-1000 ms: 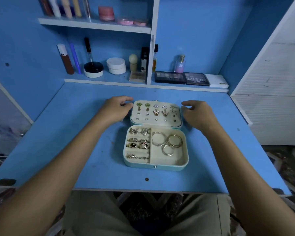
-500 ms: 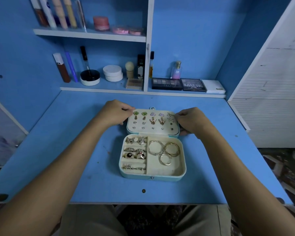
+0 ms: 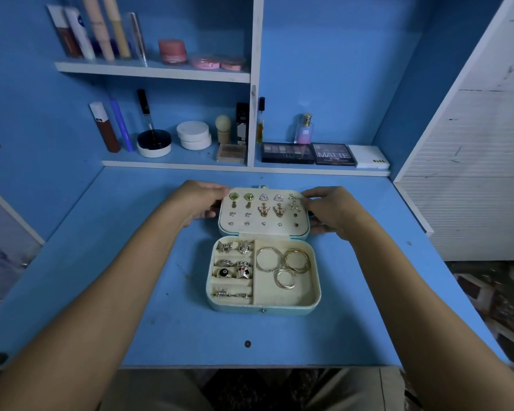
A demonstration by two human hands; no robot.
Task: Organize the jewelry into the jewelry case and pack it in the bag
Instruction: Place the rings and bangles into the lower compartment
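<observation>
Both hands were on the lid, one at each end! The jewelry case (image 3: 263,304) sat open on the blue desk (image 3: 101,277), its pale blue base nearest the person and its lid (image 3: 263,229) hinged up on the far side, tilted back so the cream inner panel faced the camera. The left hand (image 3: 198,203) gripped the lid's left edge, fingers curled over the top corner and the thumb tucked down against the side. The right hand (image 3: 328,210) held the right edge the same way, fingertips hooked over the upper corner right beside the starfish earrings (image 3: 294,202), thumb low by the hinge end. On that panel the stud earrings (image 3: 241,197) sat in rows: green stones, silver triangles, gold butterfly pieces, tiny studs below. Down in the base, the rings (image 3: 233,272) were slotted into the padded rolls on the left side, a dark round one and a playing-card one side by side, with more above and below. In the open right compartment lay three gold hoops (image 3: 282,265), overlapping and touching each other. Behind the case, along the lower shelf (image 3: 190,165), stood cosmetics: round white jars (image 3: 194,135), a perfume bottle (image 3: 304,129) and a palette marked MATTE (image 3: 333,154). No bag showed anywhere in view.
</observation>
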